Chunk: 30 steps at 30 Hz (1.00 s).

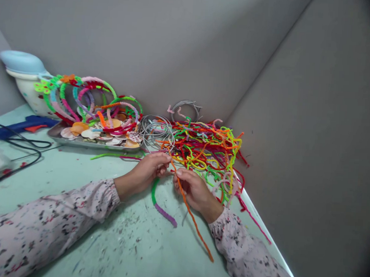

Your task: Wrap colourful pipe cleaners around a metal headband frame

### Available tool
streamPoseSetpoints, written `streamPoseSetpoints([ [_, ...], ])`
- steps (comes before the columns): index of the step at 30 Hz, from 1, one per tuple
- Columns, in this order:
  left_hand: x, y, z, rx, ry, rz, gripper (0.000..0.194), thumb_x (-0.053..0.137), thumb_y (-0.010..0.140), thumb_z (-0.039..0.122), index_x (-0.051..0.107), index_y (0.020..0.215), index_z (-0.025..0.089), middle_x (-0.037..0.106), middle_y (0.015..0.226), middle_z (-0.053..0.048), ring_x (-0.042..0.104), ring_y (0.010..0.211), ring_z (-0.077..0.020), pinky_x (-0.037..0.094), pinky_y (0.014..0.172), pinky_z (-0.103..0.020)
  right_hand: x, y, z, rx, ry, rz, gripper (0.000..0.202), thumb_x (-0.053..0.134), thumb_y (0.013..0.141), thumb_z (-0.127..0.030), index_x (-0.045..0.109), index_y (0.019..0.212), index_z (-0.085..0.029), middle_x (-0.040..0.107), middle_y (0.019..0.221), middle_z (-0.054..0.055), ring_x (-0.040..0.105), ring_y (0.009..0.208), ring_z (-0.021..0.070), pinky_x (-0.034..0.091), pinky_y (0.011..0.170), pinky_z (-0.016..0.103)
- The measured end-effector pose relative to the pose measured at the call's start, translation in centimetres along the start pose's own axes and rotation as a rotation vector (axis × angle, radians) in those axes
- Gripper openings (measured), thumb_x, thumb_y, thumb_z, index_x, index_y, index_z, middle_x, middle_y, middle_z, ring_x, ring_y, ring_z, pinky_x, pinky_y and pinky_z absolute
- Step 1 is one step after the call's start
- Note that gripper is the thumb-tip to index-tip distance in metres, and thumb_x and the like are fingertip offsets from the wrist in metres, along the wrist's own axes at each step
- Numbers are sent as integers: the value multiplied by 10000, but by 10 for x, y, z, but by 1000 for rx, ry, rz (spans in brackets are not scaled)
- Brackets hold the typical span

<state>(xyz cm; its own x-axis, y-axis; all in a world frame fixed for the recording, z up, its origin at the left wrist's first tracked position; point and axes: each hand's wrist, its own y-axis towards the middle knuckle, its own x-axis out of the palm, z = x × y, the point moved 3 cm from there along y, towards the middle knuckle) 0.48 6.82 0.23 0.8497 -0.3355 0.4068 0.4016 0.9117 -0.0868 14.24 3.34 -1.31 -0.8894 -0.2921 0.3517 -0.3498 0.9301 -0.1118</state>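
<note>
Between thumb and fingertips, my left hand [150, 170] is closed on an orange pipe cleaner [194, 220] near its upper part. My right hand [194, 187] pinches the same pipe cleaner a little lower, and its free end hangs down over the tabletop. Below my left fingers curves a piece wrapped in green and purple pipe cleaner [160, 208]; its upper end is hidden at the hand, so I cannot tell if it is gripped. A short bit of grey wire [185, 217] shows beside my right hand.
Behind my hands lie loose coloured pipe cleaners [209, 144] and coils of wire [157, 130]. A metal tray [97, 144] holds shells and wrapped hoops [90, 95]. At left are a blue glue gun [19, 127], its black cable [30, 156] and a blue-lidded container [26, 64].
</note>
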Motion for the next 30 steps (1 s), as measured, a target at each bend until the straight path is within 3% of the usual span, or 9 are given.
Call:
streamPoseSetpoints([
  [4, -4, 1, 2, 73, 123, 108, 153, 576, 722, 239, 509, 610, 158, 393, 508, 45, 328, 467, -78, 245, 456, -230, 4, 0, -3, 1, -187, -8, 221, 572, 787, -326, 489, 638, -185, 390, 534, -62, 312, 456, 81, 236, 445, 228],
  [9, -12, 2, 1, 142, 317, 251, 172, 553, 689, 218, 459, 555, 162, 365, 495, 58, 299, 474, -77, 230, 457, -231, 9, 0, -8, -113, -616, 77, 230, 540, 817, -334, 468, 655, -188, 386, 560, -63, 338, 513, 90, 261, 492, 229],
  [14, -14, 2, 0, 135, 371, 360, 138, 529, 671, 207, 452, 564, 168, 352, 501, 66, 295, 480, -80, 236, 457, -227, 12, 0, -11, -144, -749, 125, 214, 512, 821, -317, 461, 656, -191, 395, 582, -56, 352, 548, 99, 280, 513, 231],
  [17, -16, 4, 0, 133, 367, 360, 143, 533, 676, 218, 451, 570, 167, 363, 507, 65, 309, 483, -79, 244, 458, -221, 13, -1, -13, -149, -710, 103, 220, 511, 815, -301, 467, 633, -184, 396, 583, -53, 355, 553, 96, 292, 526, 229],
  [23, -22, 7, 2, 187, 295, 376, 185, 570, 730, 294, 487, 628, 165, 388, 520, 63, 313, 467, -70, 234, 443, -210, 11, -4, -10, 17, -420, -87, 219, 546, 814, -339, 536, 669, -174, 411, 536, -62, 331, 455, 72, 220, 447, 225],
  [25, -20, 7, 1, 193, 225, 315, 225, 593, 749, 349, 496, 662, 165, 402, 545, 60, 326, 469, -66, 244, 442, -205, 6, -1, -11, -13, -290, -43, 213, 576, 799, -333, 536, 662, -174, 431, 549, -59, 341, 446, 63, 217, 431, 215],
  [30, -7, 3, -4, 134, 178, 145, 284, 605, 774, 430, 524, 723, 162, 467, 603, 42, 379, 470, -58, 268, 438, -193, -14, 7, -15, -154, -23, 255, 204, 643, 764, -364, 568, 723, -179, 456, 564, -66, 367, 430, 46, 233, 395, 181],
])
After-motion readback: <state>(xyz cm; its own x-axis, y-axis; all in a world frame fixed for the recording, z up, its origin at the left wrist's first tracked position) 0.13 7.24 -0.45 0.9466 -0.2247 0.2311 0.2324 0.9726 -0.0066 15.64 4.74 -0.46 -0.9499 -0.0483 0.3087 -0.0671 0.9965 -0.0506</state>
